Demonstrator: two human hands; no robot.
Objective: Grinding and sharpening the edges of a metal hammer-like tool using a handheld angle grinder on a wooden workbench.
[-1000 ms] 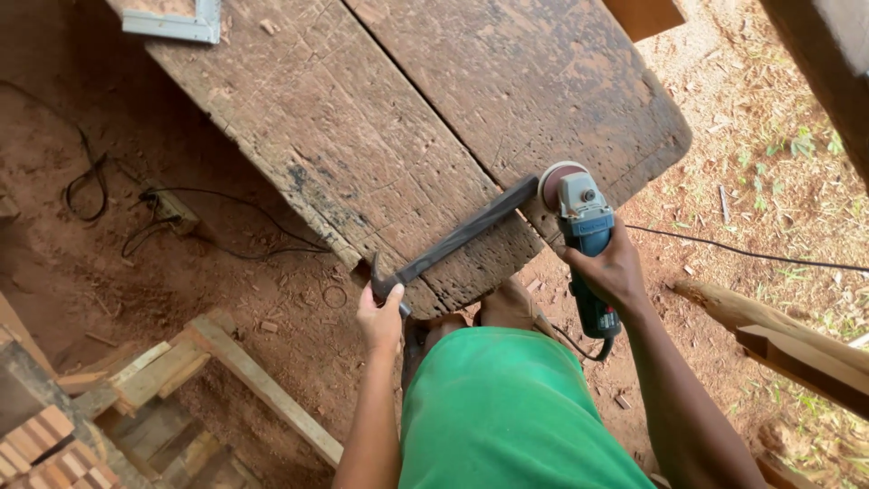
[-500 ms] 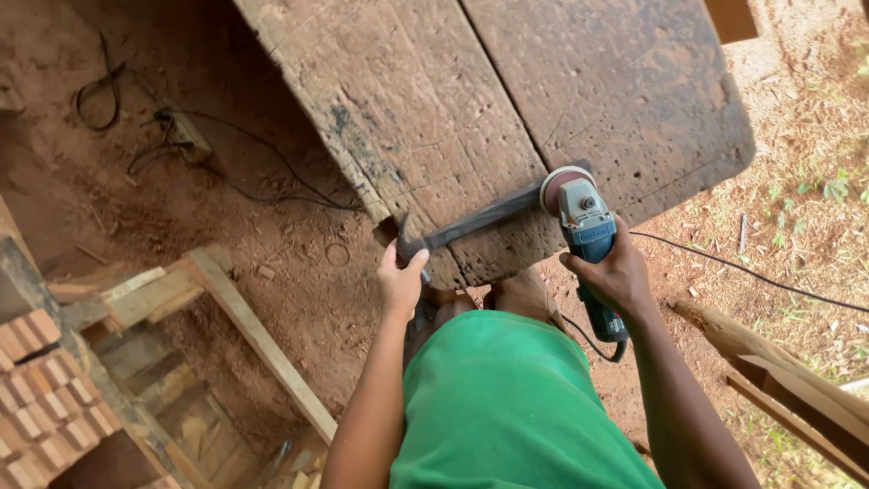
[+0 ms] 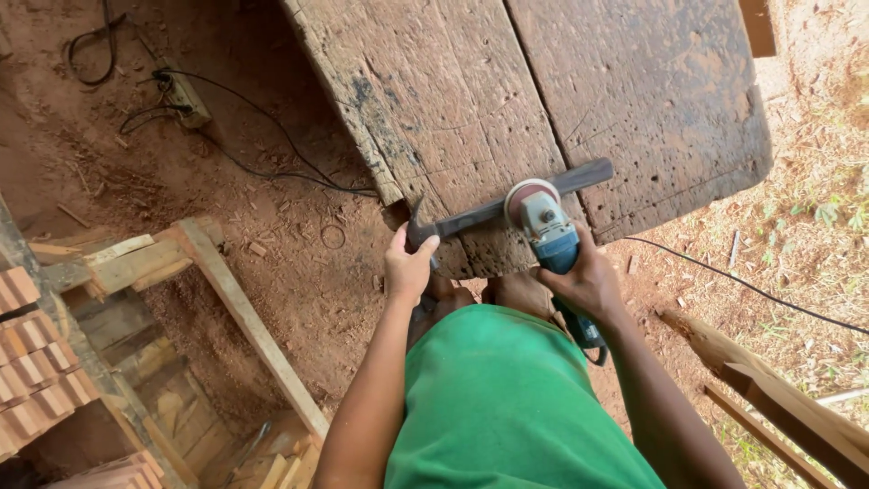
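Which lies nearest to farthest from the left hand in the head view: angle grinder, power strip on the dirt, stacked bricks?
1. Angle grinder, just right of the left hand, on the dark tool.
2. Power strip, up-left on the dirt.
3. Stacked bricks, far left edge.

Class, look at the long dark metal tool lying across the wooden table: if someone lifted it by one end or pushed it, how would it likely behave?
The dark metal tool looks like a rigid bar, so it would probably stay straight, not sag. It seems heavy for its slim shape. Lying flat on the rough wooden table, it would likely slide rather than roll; the left hand grips one end.
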